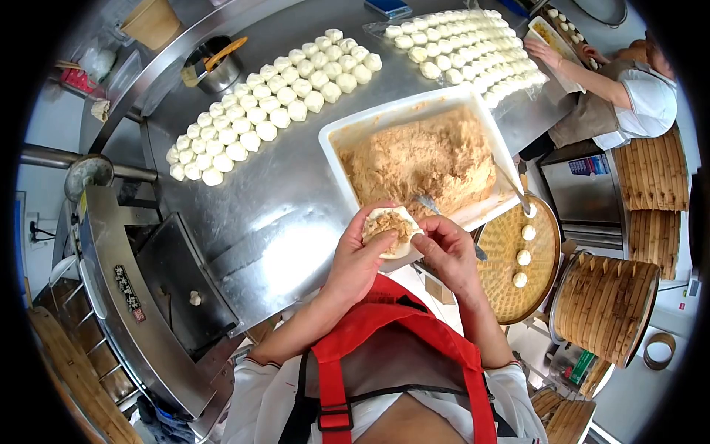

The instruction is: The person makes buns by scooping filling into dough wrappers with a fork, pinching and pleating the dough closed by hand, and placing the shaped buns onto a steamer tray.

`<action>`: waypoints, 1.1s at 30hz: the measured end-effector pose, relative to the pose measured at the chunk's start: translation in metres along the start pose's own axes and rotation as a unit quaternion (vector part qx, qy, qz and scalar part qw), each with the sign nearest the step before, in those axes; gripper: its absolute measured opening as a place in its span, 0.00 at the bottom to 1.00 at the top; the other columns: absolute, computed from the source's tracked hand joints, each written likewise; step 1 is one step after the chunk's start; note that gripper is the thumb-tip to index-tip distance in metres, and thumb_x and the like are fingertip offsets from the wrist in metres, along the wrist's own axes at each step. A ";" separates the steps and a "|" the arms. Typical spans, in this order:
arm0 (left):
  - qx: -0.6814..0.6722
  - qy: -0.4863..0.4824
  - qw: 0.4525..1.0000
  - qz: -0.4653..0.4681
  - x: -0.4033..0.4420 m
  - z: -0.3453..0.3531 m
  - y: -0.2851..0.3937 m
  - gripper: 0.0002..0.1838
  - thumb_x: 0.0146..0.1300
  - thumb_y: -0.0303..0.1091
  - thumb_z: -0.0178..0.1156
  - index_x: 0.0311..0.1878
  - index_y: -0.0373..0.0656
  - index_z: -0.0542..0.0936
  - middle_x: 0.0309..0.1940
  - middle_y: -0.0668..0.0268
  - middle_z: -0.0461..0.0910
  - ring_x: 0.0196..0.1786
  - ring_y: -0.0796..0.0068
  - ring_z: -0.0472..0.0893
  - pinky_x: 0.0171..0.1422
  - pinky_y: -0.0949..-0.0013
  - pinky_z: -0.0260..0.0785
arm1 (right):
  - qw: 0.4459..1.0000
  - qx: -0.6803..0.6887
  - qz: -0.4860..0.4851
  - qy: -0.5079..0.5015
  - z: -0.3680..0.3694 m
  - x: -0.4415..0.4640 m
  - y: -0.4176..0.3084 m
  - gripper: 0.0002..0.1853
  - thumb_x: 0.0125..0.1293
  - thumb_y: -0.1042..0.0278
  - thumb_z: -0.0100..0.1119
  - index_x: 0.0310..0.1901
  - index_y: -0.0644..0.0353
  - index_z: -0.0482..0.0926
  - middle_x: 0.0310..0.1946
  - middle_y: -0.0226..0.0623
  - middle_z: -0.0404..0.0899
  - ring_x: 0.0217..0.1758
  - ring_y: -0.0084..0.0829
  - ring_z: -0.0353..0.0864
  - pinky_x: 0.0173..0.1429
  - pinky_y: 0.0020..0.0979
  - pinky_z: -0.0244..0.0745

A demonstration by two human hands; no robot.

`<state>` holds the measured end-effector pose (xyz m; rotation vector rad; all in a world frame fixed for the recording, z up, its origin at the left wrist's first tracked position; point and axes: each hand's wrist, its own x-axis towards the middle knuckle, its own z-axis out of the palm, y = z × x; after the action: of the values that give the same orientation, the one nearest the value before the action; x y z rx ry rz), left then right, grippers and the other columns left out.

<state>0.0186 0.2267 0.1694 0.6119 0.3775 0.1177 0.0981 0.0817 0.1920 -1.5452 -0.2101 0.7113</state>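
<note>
A round dough wrapper (399, 249) with a mound of brown meat filling (393, 220) lies in my left hand (351, 255), which cups it with the thumb pressing on the filling. My right hand (451, 255) pinches the wrapper's right edge between thumb and fingers. A metal filling spatula (427, 202) also sits in my right hand, its two ends showing on either side of the fingers. Just beyond both hands stands a white tub (336, 166) heaped with the same meat filling.
Rows of dough pieces (274, 103) lie on the steel table (274, 200), with more (473, 48) at the far right. A pot (218, 70) stands far left. At right are a woven tray (543, 266) with several buns, bamboo steamers (606, 303) and a co-worker (629, 96).
</note>
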 end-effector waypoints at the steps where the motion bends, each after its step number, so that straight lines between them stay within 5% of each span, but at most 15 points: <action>1: 0.012 0.002 1.000 0.002 -0.001 -0.001 -0.001 0.21 0.66 0.18 0.52 0.61 0.41 0.71 0.56 0.61 0.75 0.58 0.74 0.76 0.62 0.70 0.70 | 1.000 -0.002 0.002 0.004 0.000 -0.002 -0.001 0.08 0.61 0.77 0.65 0.42 0.64 0.80 0.30 0.26 0.76 0.32 0.18 0.71 0.39 0.22 0.68; 7: 0.108 0.006 0.994 0.016 -0.001 -0.006 -0.006 0.22 0.65 0.16 0.52 0.62 0.41 0.71 0.52 0.61 0.78 0.55 0.75 0.78 0.60 0.70 0.72 | 0.954 -0.241 -0.173 0.052 0.000 -0.013 -0.013 0.09 0.61 0.74 0.65 0.43 0.63 0.79 0.28 0.29 0.76 0.31 0.21 0.71 0.37 0.23 0.69; 10: 0.100 0.004 0.995 0.008 0.000 -0.005 -0.004 0.21 0.63 0.14 0.52 0.59 0.41 0.74 0.53 0.64 0.78 0.56 0.77 0.77 0.61 0.72 0.70 | 0.949 -0.253 -0.170 0.087 0.003 -0.004 -0.014 0.10 0.60 0.73 0.66 0.43 0.63 0.80 0.29 0.30 0.76 0.30 0.21 0.71 0.37 0.23 0.69; 16: 0.174 -0.009 0.984 0.027 0.002 -0.006 -0.004 0.23 0.61 0.12 0.52 0.60 0.39 0.74 0.50 0.62 0.79 0.53 0.75 0.79 0.60 0.71 0.72 | 0.999 -0.049 -0.005 0.002 -0.008 0.000 -0.004 0.09 0.60 0.75 0.65 0.43 0.65 0.79 0.30 0.31 0.77 0.32 0.20 0.72 0.36 0.24 0.70; 25: 0.217 -0.006 0.976 -0.018 0.007 -0.007 -0.004 0.25 0.57 0.11 0.51 0.59 0.39 0.75 0.50 0.64 0.79 0.54 0.76 0.78 0.59 0.72 0.71 | 0.929 -0.298 -0.210 0.061 -0.006 0.002 -0.019 0.12 0.57 0.73 0.67 0.42 0.65 0.79 0.31 0.37 0.77 0.32 0.30 0.74 0.37 0.29 0.72; 33: 0.309 -0.053 0.949 -0.029 0.011 -0.003 0.000 0.26 0.56 0.13 0.51 0.59 0.39 0.76 0.54 0.64 0.79 0.57 0.76 0.77 0.63 0.71 0.69 | 0.942 -0.286 -0.175 -0.016 -0.016 0.000 -0.021 0.09 0.57 0.77 0.65 0.40 0.65 0.79 0.33 0.39 0.79 0.33 0.35 0.77 0.37 0.33 0.73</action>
<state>0.0273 0.2308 0.1636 1.2219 0.3255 -0.0975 0.1128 0.0705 0.2108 -1.9746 -0.7491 0.4042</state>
